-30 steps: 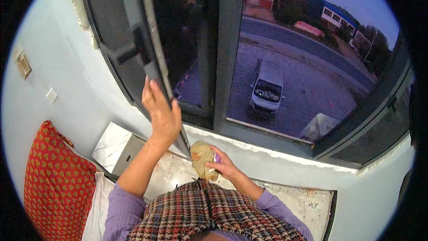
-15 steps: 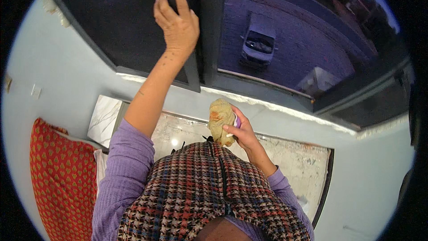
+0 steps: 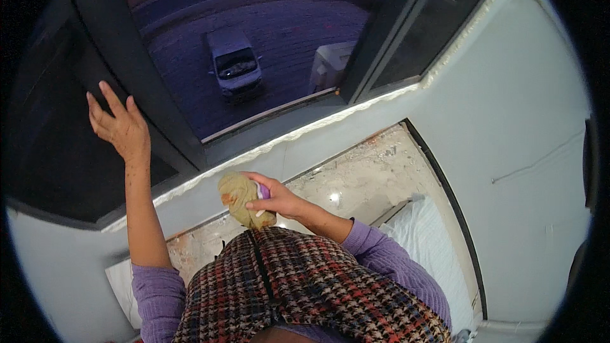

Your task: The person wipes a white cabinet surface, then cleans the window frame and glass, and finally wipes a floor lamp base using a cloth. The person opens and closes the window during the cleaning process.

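My left hand (image 3: 119,125) is raised, fingers spread, flat against the dark window pane (image 3: 60,146) beside its black frame (image 3: 136,82). My right hand (image 3: 273,198) is held in front of my chest and grips a crumpled yellowish cloth (image 3: 238,195) together with a small purple-and-white object, which is mostly hidden by the fingers. The cloth hangs over the stone floor (image 3: 356,181) below the window sill (image 3: 279,143).
Through the open window a parked car (image 3: 234,63) and a white box unit (image 3: 330,67) show on the street below. A pale wall (image 3: 508,140) rises on the right. White bedding (image 3: 422,241) lies at the lower right by the floor.
The view has swung to the right. My left hand has come down from the top of the frame onto the left pane. My right hand still holds the cloth at chest height.
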Demonstrator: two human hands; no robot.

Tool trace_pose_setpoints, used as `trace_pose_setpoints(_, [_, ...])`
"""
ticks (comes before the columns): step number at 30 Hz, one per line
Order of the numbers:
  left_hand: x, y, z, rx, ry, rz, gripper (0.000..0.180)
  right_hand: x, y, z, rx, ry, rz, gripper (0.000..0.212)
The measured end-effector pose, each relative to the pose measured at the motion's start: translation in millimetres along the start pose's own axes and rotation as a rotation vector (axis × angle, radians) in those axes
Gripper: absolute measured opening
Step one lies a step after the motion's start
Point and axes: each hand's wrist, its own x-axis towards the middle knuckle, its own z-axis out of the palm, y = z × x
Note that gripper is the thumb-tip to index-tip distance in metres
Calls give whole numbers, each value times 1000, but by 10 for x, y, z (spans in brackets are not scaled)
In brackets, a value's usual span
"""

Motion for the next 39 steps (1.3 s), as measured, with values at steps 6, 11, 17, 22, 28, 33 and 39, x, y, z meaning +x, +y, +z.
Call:
trace_pose_setpoints(6, [-52, -87, 169, -42, 10, -19, 64, -51, -7, 89, -52, 80, -9, 76])
trace_pose_setpoints(11, [-118, -162, 300, -59, 49, -16, 60, -96, 50, 124, -99, 146, -60, 76])
trace_pose_setpoints(17, [-109, -103, 398, -102, 38, -20, 64, -111, 96, 160, -98, 195, -45, 76])
trace_pose_setpoints(22, [-62, -80, 286, -162, 34, -22, 63, -176, 101, 285, -119, 222, -30, 76])
trace_pose_setpoints(28, [-106, 20, 178, -285, -39, -48, 67, -229, 154, 368, -70, 290, -22, 76])
trace_pose_setpoints(33, [-330, 138, -38, -388, -120, -59, 67, -200, 265, 386, -101, 299, -8, 76])
trace_pose_setpoints(39, [-1008, 336, -410, -651, -405, -4, 66, -166, 291, 419, -91, 324, 34, 77])
